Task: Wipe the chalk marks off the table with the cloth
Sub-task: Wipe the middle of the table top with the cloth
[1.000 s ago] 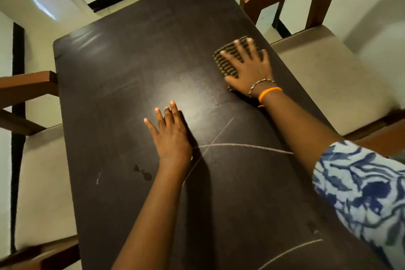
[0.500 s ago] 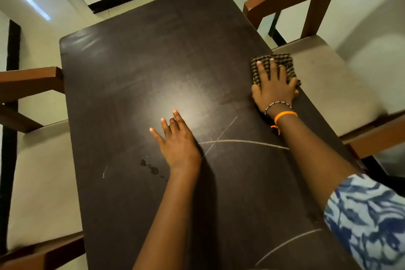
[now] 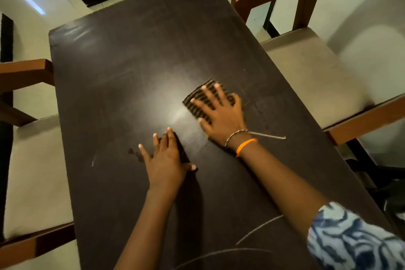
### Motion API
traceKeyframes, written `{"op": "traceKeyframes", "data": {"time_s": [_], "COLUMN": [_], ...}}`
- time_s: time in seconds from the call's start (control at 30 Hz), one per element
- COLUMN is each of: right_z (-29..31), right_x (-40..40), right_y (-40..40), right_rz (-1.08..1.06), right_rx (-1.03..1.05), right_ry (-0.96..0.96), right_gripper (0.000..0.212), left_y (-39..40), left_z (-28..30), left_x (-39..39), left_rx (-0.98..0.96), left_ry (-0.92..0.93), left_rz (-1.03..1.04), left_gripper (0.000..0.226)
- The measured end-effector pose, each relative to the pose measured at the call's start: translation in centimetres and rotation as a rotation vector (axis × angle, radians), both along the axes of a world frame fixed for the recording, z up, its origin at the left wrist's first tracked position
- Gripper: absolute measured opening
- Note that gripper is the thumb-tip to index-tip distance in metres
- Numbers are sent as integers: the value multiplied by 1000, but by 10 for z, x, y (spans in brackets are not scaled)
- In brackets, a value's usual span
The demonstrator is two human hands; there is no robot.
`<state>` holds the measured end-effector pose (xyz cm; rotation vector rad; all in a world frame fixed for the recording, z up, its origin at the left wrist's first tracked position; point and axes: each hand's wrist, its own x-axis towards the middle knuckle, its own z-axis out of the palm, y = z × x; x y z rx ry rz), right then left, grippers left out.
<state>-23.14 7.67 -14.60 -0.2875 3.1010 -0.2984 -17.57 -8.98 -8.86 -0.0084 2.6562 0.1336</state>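
Note:
A dark wooden table fills the view. My right hand lies flat, fingers spread, pressing a folded checked cloth onto the table's middle. My left hand rests flat on the tabletop just below and left of it, holding nothing. A short chalk line shows right of my right wrist. Two curved chalk lines run near the front edge. A tiny chalk fleck sits at the left, beside a small dark stain.
Wooden chairs with pale cushions stand on both sides: one at the right, one at the left. The table's right edge runs close to the right chair's armrest. Pale floor lies beyond the far end.
My right hand slid the cloth from the right edge toward the table's middle. The crossing chalk lines by my left hand are mostly gone; only a short stub remains. My left hand stayed put.

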Motion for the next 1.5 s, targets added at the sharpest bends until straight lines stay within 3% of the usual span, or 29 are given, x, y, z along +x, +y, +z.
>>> {"op": "traceKeyframes", "data": {"time_s": [0.17, 0.3, 0.37, 0.53, 0.67, 0.9, 1.07, 1.17, 1.33, 1.43, 1.5], "right_z": [1, 4, 3, -1, 0, 2, 5, 5, 2, 2, 0], "right_x": [-16, -13, 2, 56, 54, 30, 29, 44, 81, 83, 85], "right_y": [112, 93, 57, -45, -28, 127, 109, 50, -55, -28, 15], "right_rz": [-444, -553, -498, -134, 33, -487, -641, -554, -136, -20, -144], "right_rx": [44, 48, 32, 13, 27, 28, 41, 55, 14, 51, 70], "right_ry": [-35, -79, -77, -68, -63, -44, -32, -53, -103, -65, -34], "right_gripper": [54, 54, 56, 60, 57, 53, 53, 58, 64, 63, 63], "left_y": [6, 11, 12, 10, 11, 9, 10, 6, 3, 3, 3], "left_z": [-3, -3, -2, -4, -3, -4, -6, -8, -8, -6, -5], "left_x": [5, 6, 6, 7, 6, 6, 7, 8, 8, 9, 9], "left_rx": [-36, -24, -23, -1, -9, -15, -24, -7, -16, -32, -33], "left_ry": [-68, -56, -62, -60, -65, -70, -58, -37, -13, -8, -6], "left_rz": [2, 14, 20, 26, 28, 16, 5, 0, -17, -32, -38], "left_gripper": [110, 112, 113, 110, 111, 112, 112, 113, 111, 111, 113]}}
